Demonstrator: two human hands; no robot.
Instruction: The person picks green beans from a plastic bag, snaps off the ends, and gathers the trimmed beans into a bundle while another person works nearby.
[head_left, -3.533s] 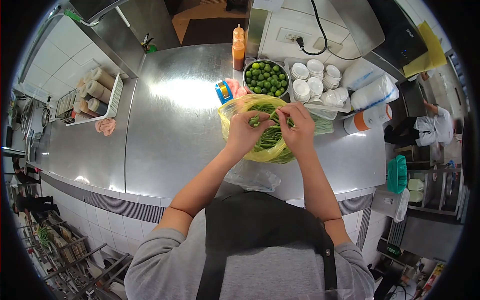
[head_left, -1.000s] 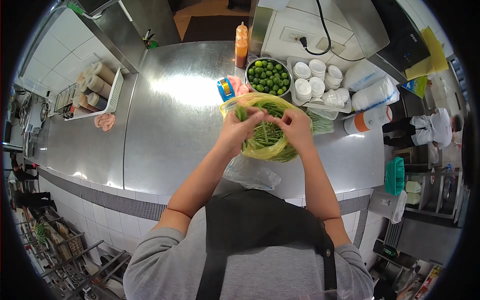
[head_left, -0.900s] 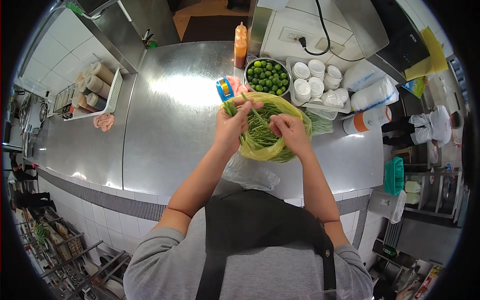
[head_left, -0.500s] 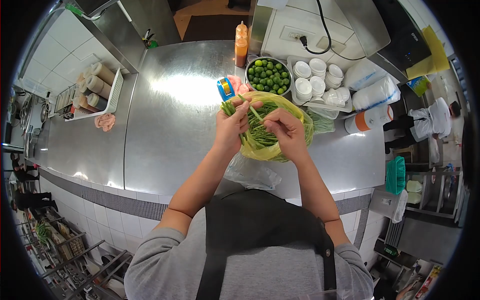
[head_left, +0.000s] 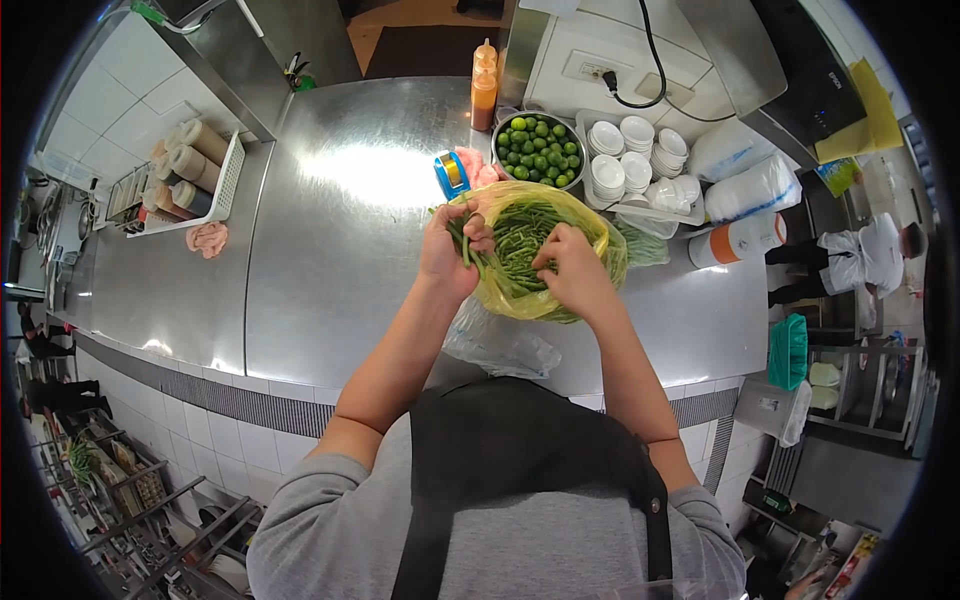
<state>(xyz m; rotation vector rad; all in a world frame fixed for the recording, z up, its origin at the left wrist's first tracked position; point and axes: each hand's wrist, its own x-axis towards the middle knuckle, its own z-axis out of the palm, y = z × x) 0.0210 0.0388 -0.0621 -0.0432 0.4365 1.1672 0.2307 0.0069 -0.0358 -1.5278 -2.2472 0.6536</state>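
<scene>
My left hand is closed around a small bunch of green beans at the left rim of a yellow plastic bag. Loose green beans fill the open bag on the steel counter. Over the bag's right side, my right hand has its fingers curled and pressed together just at the beans. Whatever lies between those fingertips is too small to make out. A clear plastic bag lies crumpled in front of the yellow one.
Behind the bag stand a bowl of limes, a blue tape dispenser, orange squeeze bottles and a tub of white cups. A white basket of bottles sits at the left. Another person is at the far right.
My right hand has come away from my left and lowered to the beans in the bag. A bean that was between both hands no longer shows there. My left hand has shifted slightly left.
</scene>
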